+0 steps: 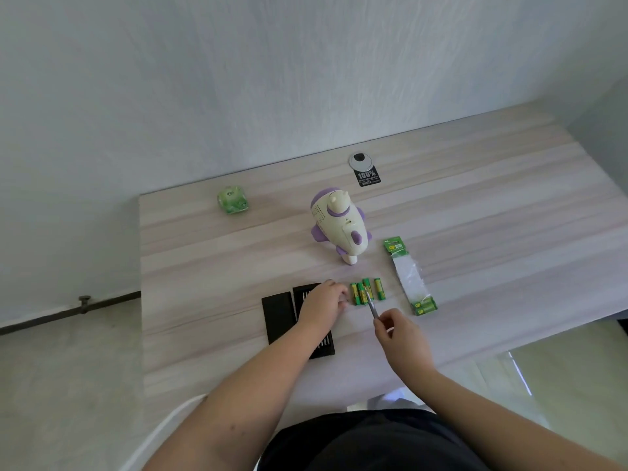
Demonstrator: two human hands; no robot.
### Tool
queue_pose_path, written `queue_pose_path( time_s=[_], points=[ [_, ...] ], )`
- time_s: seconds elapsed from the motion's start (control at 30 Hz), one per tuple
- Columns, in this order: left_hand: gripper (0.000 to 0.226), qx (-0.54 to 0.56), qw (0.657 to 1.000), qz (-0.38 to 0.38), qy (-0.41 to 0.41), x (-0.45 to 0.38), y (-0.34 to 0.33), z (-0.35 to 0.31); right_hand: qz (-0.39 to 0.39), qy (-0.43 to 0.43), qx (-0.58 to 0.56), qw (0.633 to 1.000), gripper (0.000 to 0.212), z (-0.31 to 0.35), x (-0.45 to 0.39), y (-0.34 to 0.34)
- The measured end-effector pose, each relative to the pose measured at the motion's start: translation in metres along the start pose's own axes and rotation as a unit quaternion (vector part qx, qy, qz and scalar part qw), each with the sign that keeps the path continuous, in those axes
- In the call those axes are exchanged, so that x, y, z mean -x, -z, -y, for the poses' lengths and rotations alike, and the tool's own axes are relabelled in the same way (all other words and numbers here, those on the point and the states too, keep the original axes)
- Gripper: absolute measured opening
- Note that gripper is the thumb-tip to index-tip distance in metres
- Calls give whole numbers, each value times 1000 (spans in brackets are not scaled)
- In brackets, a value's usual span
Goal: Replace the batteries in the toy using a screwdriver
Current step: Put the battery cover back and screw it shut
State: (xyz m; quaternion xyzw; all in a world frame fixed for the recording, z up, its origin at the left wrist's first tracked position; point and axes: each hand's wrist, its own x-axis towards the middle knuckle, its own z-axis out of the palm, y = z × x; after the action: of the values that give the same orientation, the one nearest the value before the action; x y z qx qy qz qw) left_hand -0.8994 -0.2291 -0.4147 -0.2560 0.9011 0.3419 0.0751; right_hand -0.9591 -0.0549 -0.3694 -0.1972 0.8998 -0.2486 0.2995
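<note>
On a pale wood-grain counter point(204, 266), one toy point(339, 226) lies just behind four loose batteries point(368, 290). One screwdriver point(370, 302) is pinched by right-hand point(401, 338) fingers; left hand point(323, 300) fingers are curled beside the batteries, their hold indiscernible.

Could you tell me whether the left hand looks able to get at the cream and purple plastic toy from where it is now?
Probably yes. The left hand rests over the black screwdriver case, and the cream and purple plastic toy lies beyond it with only bare wooden table between. The loose green batteries sit off to the side.
</note>
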Motion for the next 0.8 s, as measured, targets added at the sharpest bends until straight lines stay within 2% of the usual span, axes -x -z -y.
queue_pose_path(
  time_s=[0.53, 0.67, 0.8],
  points=[
    [10, -30, 998, -41, 21, -4, -11, -7, 39, 3, -14, 999, 14, 5, -9, 22],
    [8, 11, 996, -71, 44, 2, -8, -8, 46, 11, -22, 999, 14, 8, -12, 26],
    [8, 107, 979, -150, 82, 13, 10, -10, 59, 27, -65, 996, 9, 13, -18, 30]
  ],
)
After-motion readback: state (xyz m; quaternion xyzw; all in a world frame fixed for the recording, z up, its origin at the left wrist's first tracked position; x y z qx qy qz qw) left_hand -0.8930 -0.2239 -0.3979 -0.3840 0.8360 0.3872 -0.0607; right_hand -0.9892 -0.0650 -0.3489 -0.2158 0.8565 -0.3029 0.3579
